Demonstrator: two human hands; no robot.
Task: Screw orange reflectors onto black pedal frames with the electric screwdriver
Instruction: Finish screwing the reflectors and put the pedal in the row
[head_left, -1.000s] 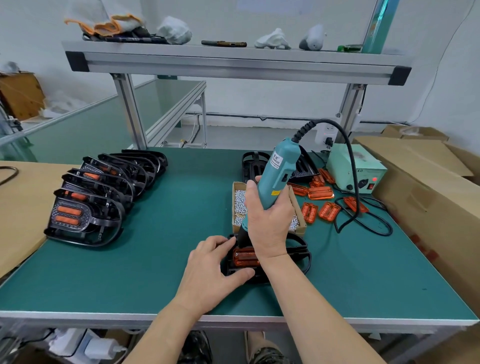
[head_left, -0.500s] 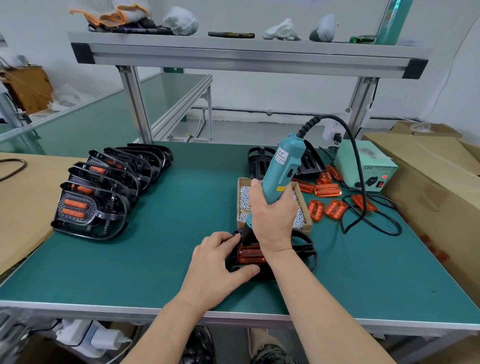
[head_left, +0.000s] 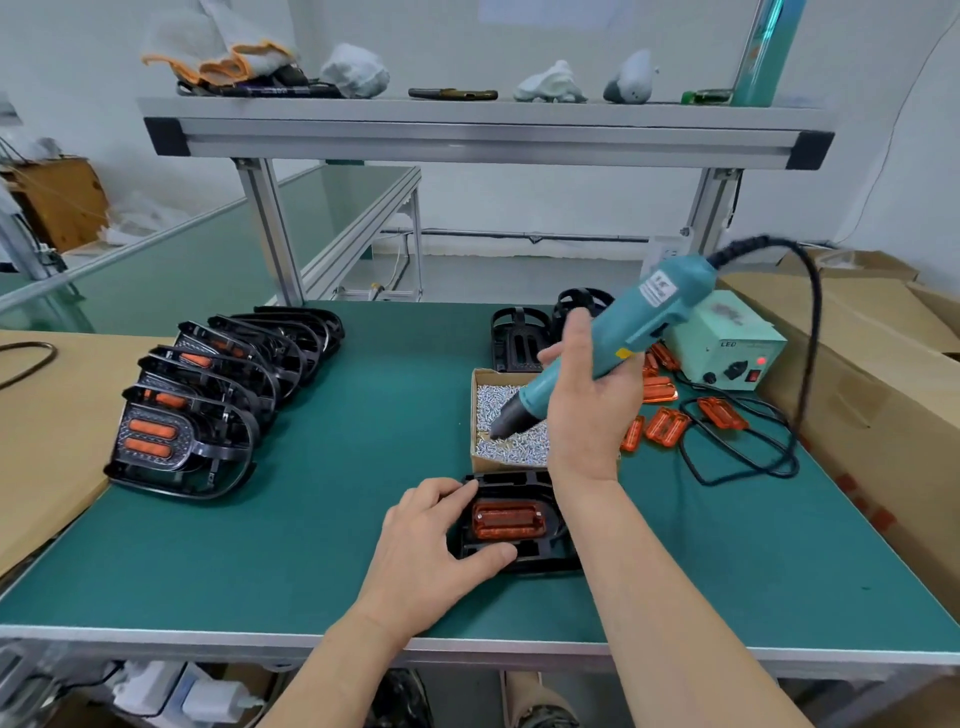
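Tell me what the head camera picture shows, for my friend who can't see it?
A person's right hand holds a teal electric screwdriver, its tip pointed down at a box of screws. The left hand holds a black pedal frame with an orange reflector on the green table; other pedals line the left.

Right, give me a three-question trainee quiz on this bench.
1. True or false: the right hand holds the electric screwdriver with its tip over the screw box.
2. Which hand grips the pedal frame? A. left hand B. right hand C. neither
3. Fill in: the loose reflectors lie to the ___ of the screw box.
Key: 1 true; 2 A; 3 right.
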